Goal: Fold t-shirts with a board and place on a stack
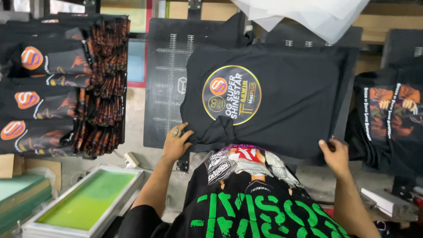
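A black T-shirt (291, 92) with a round gold-rimmed print (231, 94) lies spread over a dark platen (165, 88) marked with white ruler lines. My left hand (175, 142), a ring on one finger, grips the shirt's near left edge where the cloth bunches. My right hand (335, 155) pinches the near right edge of the same shirt. Below the hands I see my own black top with green lettering (246, 211).
Stacks of folded black printed shirts (48, 88) fill the left. A framed screen with green-yellow mesh (86, 202) lies lower left. More black printed shirts (390, 114) hang at right. White sheets (308, 15) hang above. A small white block (131, 159) lies on the floor.
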